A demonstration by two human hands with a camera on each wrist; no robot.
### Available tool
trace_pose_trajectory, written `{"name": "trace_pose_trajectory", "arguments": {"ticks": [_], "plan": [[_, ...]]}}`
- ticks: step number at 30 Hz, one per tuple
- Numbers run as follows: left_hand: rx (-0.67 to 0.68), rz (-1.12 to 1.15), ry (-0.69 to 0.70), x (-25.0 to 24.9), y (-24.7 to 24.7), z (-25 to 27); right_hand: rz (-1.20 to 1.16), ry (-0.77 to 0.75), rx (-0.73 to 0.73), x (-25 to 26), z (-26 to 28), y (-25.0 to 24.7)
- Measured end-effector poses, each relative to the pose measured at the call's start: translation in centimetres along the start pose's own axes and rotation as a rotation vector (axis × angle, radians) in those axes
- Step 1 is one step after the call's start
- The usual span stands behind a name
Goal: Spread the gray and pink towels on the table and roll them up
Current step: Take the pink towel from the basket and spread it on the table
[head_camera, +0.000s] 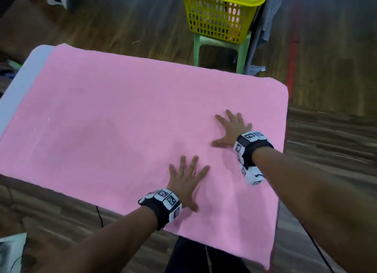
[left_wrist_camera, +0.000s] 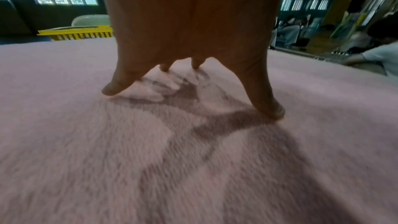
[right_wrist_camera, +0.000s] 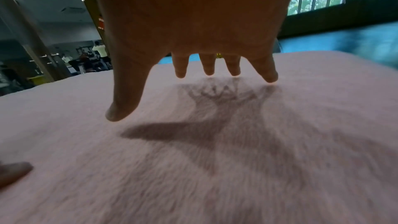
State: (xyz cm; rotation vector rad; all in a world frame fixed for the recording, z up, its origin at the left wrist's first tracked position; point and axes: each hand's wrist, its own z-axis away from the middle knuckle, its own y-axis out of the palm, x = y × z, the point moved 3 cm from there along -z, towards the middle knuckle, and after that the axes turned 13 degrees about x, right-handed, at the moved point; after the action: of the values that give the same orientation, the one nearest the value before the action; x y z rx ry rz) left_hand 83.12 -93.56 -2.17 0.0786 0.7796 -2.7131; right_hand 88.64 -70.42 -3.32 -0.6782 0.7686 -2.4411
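Both bare forearms reach forward, each wrist wrapped in a black band carrying white marker blocks. The left hand [head_camera: 186, 179] lies palm down near the near edge of the surface, fingers straight and fanned. The right hand [head_camera: 231, 130] lies farther out toward the right edge, flat, fingers spread, thumb splayed leftward.

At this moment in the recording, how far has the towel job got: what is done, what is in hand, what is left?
Done: the pink towel lies spread flat over the table.

In hand: the left hand and right hand are spread open on it, apparently smoothing.

Left: no roll is started. Gray cloth hangs beside the yellow basket; whether that is the gray towel is unclear.
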Motion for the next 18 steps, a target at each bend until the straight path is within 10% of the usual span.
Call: {"name": "trace_pose_trajectory", "arguments": {"ticks": [11,18], "plan": [[-0.023,-0.04,0.07,-5.9,0.1,-1.7,-0.004,0.073,-0.166,-7.0,2.6,1.7],[-0.086,0.019,0.001,0.0,-0.5,-0.4,0.08,-0.009,-0.099,-1.5,1.0,-0.1]]}}
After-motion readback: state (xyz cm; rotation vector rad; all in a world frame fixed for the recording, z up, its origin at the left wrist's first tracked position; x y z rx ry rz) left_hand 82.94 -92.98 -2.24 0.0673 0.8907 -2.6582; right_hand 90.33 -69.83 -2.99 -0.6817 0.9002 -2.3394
